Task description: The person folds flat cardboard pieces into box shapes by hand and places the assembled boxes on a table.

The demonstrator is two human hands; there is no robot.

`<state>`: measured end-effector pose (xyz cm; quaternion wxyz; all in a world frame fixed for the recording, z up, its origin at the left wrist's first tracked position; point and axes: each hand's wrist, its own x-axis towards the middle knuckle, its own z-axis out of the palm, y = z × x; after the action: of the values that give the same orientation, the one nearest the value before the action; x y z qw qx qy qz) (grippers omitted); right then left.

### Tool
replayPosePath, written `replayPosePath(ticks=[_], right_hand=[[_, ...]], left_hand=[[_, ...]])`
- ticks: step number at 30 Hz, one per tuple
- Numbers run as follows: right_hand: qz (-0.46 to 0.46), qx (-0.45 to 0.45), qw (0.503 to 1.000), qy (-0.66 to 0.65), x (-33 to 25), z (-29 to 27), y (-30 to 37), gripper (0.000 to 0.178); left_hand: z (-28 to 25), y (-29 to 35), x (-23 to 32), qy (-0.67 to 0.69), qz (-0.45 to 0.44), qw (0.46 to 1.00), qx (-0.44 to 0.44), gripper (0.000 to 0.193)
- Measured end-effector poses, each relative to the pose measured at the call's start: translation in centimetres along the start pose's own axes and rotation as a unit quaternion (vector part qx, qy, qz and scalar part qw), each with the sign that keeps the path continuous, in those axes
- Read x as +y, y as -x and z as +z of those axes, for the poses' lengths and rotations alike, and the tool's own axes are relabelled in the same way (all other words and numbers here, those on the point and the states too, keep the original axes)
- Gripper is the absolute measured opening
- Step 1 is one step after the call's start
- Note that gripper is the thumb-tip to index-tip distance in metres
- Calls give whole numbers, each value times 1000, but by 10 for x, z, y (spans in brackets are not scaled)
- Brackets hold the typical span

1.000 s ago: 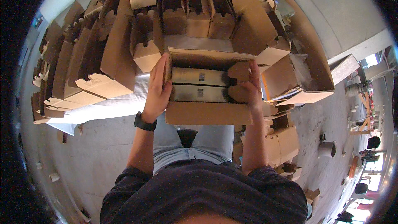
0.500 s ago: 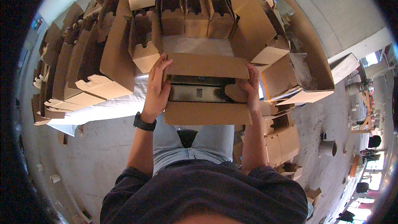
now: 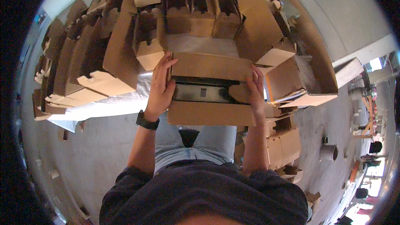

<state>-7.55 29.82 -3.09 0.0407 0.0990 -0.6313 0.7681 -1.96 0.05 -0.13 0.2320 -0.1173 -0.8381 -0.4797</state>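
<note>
change: far flap (image 3: 210,66) folded lower over the black item (image 3: 200,93) than before
box (image 3: 210,113): we see it between hands, long axis left-right, above lap
left hand (image 3: 159,89): grasping box's left end
right hand (image 3: 255,89): gripping box's right end; equally near

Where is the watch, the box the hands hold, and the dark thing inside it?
black watch (image 3: 146,121), head view, strap on wrist
cardboard box (image 3: 210,113), head view, near flap
dark item (image 3: 200,93), head view, top face

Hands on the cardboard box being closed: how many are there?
2. The left hand grips the cardboard box at its left end; the right hand presses its right end. No other hands show.
</note>
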Motion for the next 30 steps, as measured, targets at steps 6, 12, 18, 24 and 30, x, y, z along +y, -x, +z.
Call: replayPosePath(ticks=[6,12,18,24,30], right_hand=[[-26,-11,998,50,11,-15,-2,47],[23,0,1000,-4,3,-8,-3,44],[-5,-3,998,57,17,-22,-4,46],[13,17,999,36,5,-11,1,49],[8,1,999,37,8,-17,-2,48]], left_hand=[[-5,-1,7,-57,3,998,-7,56],[-13,8,8,-71,-3,996,61,62],[-6,45,7,120,-101,966,204,63],[-5,73,12,349,-230,884,207,39],[-1,75,16,371,-207,877,224,31]])
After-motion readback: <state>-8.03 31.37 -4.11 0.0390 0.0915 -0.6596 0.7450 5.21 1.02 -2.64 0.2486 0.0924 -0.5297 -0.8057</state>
